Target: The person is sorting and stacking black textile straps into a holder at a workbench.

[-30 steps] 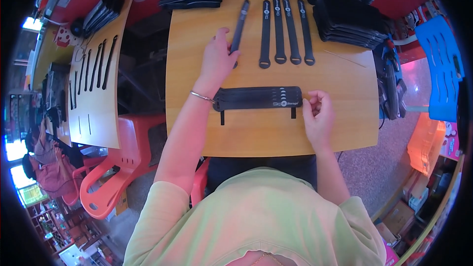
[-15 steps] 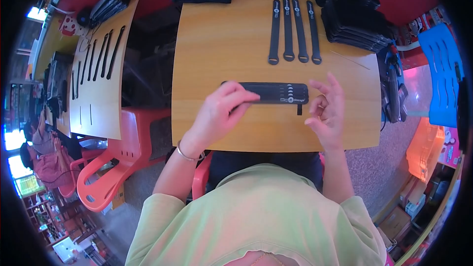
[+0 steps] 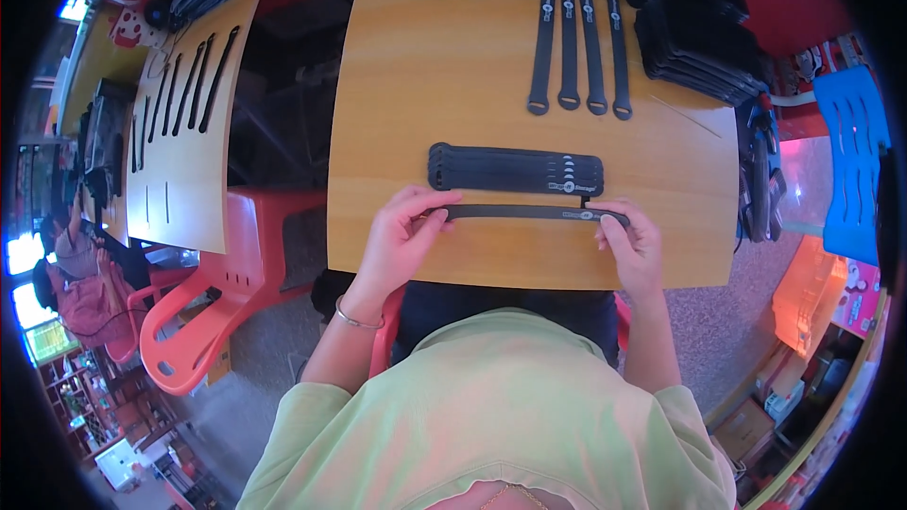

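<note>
Currently, left hand [image 3: 393,234] and right hand [image 3: 636,244] are pinching black fastening strap [image 3: 520,212] near both ends, even tension seeming best.

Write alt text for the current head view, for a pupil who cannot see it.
A person's left hand and right hand hold a black strap by its ends, crosswise over a wooden table. Beyond it lie overlapping black straps; farther back, four slotted straps lie left of a black stack.

We see white lettering [image 3: 573,214] with a round mark [image 3: 587,215] near the right end of the held strap [image 3: 510,212], along the strap row's [image 3: 487,170] front edge, and atop the four straps [image 3: 591,47].
</note>
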Demonstrator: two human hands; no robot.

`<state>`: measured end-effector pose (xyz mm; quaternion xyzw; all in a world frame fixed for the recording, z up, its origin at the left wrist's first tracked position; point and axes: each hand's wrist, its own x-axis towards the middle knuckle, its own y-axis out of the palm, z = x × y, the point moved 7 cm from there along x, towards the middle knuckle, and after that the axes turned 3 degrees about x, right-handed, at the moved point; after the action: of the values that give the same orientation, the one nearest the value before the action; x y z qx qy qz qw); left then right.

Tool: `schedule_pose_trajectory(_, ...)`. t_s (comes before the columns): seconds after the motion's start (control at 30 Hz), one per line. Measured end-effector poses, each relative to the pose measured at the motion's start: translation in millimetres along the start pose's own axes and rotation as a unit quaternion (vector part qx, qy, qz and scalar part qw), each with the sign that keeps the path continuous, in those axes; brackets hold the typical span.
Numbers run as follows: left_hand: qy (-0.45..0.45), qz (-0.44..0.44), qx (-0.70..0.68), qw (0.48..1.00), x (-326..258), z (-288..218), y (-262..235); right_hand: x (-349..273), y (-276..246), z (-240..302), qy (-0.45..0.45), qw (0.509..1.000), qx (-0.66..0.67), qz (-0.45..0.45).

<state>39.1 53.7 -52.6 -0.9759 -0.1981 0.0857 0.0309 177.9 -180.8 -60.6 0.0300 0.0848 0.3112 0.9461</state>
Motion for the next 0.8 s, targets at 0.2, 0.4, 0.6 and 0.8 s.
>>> schedule_pose_trajectory(0.2,-0.086,-0.054,-0.051,0.993,0,22,-15,3,-7,-2,0.002,0.997,-0.021,-0.068)
schedule_pose_trajectory(0.4,-0.073,-0.074,-0.06,0.993,9,21,-20,8,-9,-3,-0.019,0.997,-0.03,-0.069)
schedule_pose_trajectory(0.6,-0.088,-0.096,-0.015,0.991,13,28,-26,9,-14,-7,-0.001,0.995,-0.043,-0.095)
schedule_pose_trajectory(0.8,-0.095,-0.115,0.013,0.989,15,33,-28,11,-18,-9,0.0,0.991,-0.074,-0.113)
